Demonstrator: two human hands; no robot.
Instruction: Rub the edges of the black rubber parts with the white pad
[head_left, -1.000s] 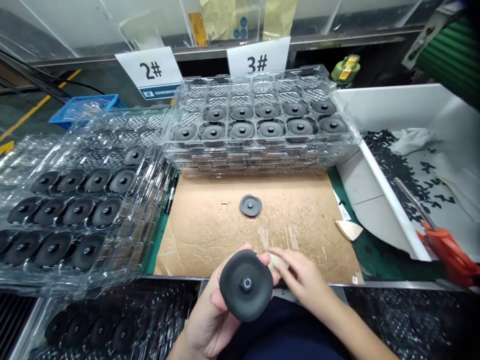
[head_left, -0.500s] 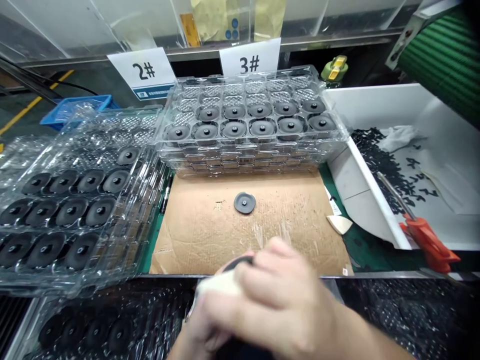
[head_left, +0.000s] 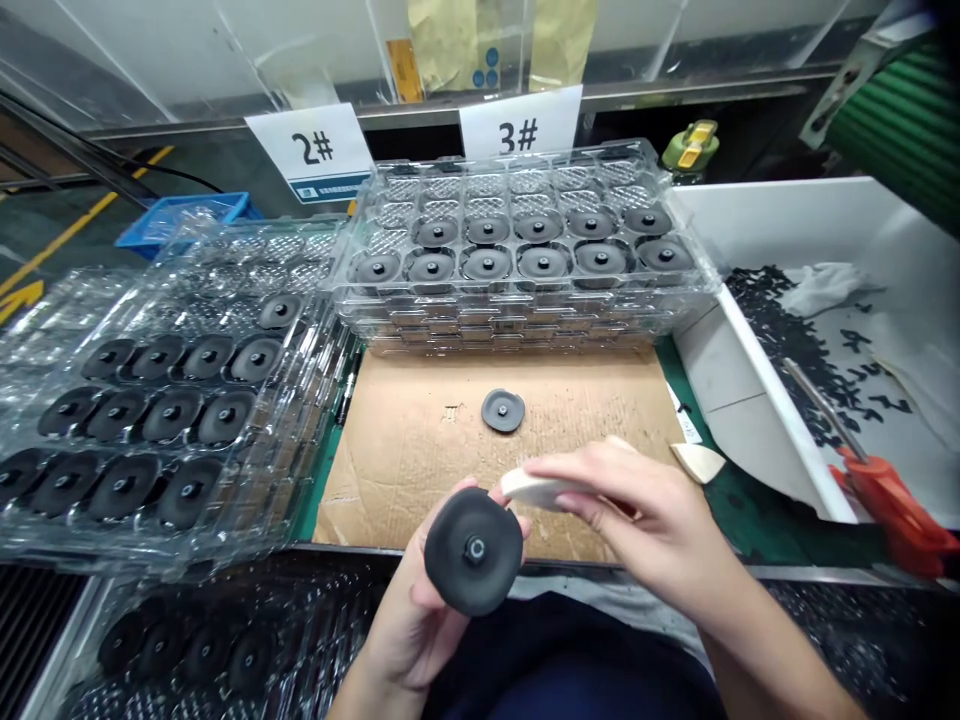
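Observation:
Facing the camera, a dark grey round disc with a small hub at its centre (head_left: 474,552) is held by its edge in my left hand (head_left: 420,610). My right hand (head_left: 637,510) pinches a whitish flat pad (head_left: 536,488), whose tip is close to the disc's upper right edge; whether they touch I cannot tell. Beyond both hands, a similar grey disc (head_left: 502,411) lies on the brown cardboard sheet (head_left: 405,470). To the right of my right hand, another off-white wedge-shaped piece (head_left: 699,462) rests at the cardboard's edge.
Stacked clear trays (head_left: 525,300) with black discs stand behind the cardboard. More disc-filled trays (head_left: 172,400) are at left. On the right, a white bin (head_left: 795,430) holds small black pieces, with a red-handled screwdriver (head_left: 892,500) over its front edge. A green hose (head_left: 900,130) hangs upper right.
My hands, close together and blurred before, have drawn apart. The disc in my left hand now shows its face, and the pad in my right hand has moved up and right. The view has shifted slightly.

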